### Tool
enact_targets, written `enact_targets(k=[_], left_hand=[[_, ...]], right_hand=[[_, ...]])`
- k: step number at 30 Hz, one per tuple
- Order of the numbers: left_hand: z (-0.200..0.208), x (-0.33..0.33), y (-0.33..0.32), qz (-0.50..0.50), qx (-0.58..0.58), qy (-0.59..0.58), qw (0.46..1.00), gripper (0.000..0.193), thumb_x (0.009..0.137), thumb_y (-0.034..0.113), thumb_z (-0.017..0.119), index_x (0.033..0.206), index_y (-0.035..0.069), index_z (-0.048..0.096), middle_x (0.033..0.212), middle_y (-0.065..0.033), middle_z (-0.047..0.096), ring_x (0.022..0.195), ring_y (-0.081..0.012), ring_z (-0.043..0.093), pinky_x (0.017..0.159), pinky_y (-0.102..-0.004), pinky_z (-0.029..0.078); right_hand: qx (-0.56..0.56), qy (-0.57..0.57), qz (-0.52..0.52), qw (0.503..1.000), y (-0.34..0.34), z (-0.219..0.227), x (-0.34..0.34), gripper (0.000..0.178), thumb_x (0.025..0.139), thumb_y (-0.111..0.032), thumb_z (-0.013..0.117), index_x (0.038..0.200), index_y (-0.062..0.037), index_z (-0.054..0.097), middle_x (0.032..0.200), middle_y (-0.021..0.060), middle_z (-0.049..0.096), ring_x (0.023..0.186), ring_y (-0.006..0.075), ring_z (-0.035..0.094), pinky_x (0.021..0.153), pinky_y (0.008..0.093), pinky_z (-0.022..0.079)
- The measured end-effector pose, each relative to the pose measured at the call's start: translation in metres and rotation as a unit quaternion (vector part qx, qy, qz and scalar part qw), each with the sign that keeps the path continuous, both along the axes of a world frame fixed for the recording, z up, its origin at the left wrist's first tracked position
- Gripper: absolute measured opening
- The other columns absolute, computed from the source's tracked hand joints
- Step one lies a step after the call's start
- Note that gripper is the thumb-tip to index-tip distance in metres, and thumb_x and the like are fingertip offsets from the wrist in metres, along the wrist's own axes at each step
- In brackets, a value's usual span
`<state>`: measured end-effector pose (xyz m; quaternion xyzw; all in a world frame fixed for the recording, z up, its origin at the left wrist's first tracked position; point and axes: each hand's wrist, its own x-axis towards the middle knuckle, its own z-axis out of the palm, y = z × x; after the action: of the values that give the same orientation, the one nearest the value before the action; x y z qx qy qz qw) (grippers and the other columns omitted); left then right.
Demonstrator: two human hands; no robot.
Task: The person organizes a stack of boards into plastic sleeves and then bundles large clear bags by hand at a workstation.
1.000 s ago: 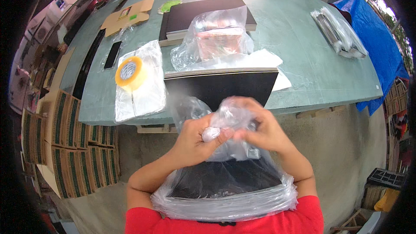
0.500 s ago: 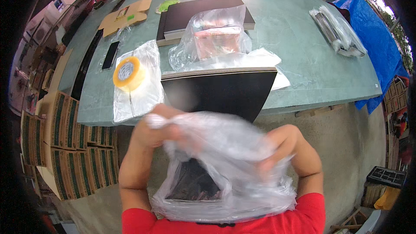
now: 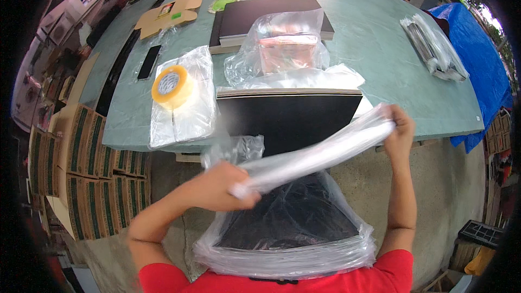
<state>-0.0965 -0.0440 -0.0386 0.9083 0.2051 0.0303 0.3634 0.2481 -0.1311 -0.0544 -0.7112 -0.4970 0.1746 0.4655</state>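
Note:
Both hands grip a clear plastic bag (image 3: 320, 154), drawn into a slanting folded strip in front of me. My left hand (image 3: 222, 184) is closed on its lower left end, where a loose flap (image 3: 247, 146) sticks up. My right hand (image 3: 400, 130) pinches the upper right end, higher and farther out. Under the strip, against my red shirt, lies a pile of plastic-wrapped black sheets (image 3: 293, 211) with layered clear edges. Just beyond the strip, a stack of black boards (image 3: 287, 114) leans at the table's near edge, its lower part hidden by the plastic.
On the green table (image 3: 374, 49) lie a yellow tape roll (image 3: 172, 87) on flat plastic bags (image 3: 190, 125), a phone (image 3: 149, 62), dark albums (image 3: 271, 13), a bagged pinkish pack (image 3: 287, 54), and wrapped bundles (image 3: 434, 49). Cartons (image 3: 103, 184) stand on the left; a blue tarp (image 3: 477, 59) hangs right.
My hands have spread apart, pulling the crumpled plastic into a long strip. My right hand rose outward; my left came down and nearer. More of the wrapped black pile shows.

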Motion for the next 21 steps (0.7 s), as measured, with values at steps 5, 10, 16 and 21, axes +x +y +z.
enact_targets(k=[5,10,16,21], left_hand=[[-0.008,-0.012,0.036,0.569,0.272,-0.220,0.744,0.034,0.063,-0.008,0.054,0.093,0.007,0.057,0.081,-0.0095,0.056,0.062,-0.0192,0.054,0.053,-0.0260,0.043],[-0.014,0.008,0.036,0.348,0.387,-0.074,0.851,0.067,0.058,-0.010,0.050,0.119,0.017,0.044,0.114,-0.0113,0.042,0.081,-0.0239,0.051,0.062,-0.0319,0.046],[-0.023,-0.002,0.020,0.303,0.346,-0.125,0.879,0.059,0.057,-0.009,0.051,0.111,0.014,0.053,0.111,-0.0119,0.046,0.085,-0.0267,0.050,0.066,-0.0321,0.045],[0.004,-0.004,0.033,0.253,0.301,-0.205,0.896,0.032,0.056,-0.006,0.059,0.087,0.002,0.059,0.080,-0.0088,0.058,0.076,-0.0221,0.054,0.065,-0.0281,0.044]], right_hand=[[0.126,-0.092,0.082,0.984,0.003,-0.016,-0.073,0.053,0.062,0.010,0.043,0.112,-0.0048,0.044,0.102,0.0118,0.051,0.089,0.0227,0.052,0.074,0.0308,0.041],[0.088,-0.443,-0.022,0.892,0.023,-0.014,-0.037,0.061,0.061,0.006,0.053,0.118,-0.0141,0.045,0.116,0.0133,0.041,0.106,0.0329,0.037,0.090,0.0393,0.030],[0.139,-0.273,0.015,0.952,-0.014,-0.013,-0.033,0.043,0.058,0.007,0.055,0.096,-0.0117,0.061,0.095,0.0108,0.051,0.086,0.0252,0.051,0.073,0.0312,0.041],[0.149,-0.071,0.131,0.978,-0.021,0.002,-0.018,0.031,0.056,0.010,0.059,0.084,-0.0030,0.062,0.073,0.0061,0.058,0.068,0.0154,0.056,0.060,0.0233,0.044]])
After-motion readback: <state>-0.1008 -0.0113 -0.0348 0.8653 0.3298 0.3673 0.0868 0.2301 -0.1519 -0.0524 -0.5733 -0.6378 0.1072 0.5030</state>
